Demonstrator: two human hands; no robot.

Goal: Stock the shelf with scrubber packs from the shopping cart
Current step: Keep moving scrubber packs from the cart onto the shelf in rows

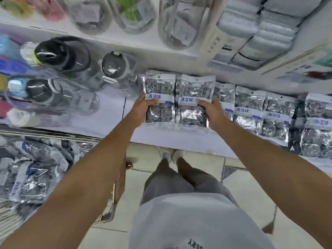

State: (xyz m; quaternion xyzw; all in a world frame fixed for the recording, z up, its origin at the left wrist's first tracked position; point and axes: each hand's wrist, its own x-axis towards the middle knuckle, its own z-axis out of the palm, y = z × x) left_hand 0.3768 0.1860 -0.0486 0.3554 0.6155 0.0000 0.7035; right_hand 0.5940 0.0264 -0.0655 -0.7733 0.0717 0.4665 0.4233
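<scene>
Two scrubber packs (177,99) are gripped side by side over the shelf (111,112), one by the left hand (141,106) and one by the right hand (212,112), while more packs (32,169) are heaped in the shopping cart (115,191) at left.

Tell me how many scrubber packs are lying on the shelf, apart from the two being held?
4 visible: first pack beside the right hand, second pack, third pack, fourth pack farthest right. More may be hidden underneath.
</scene>
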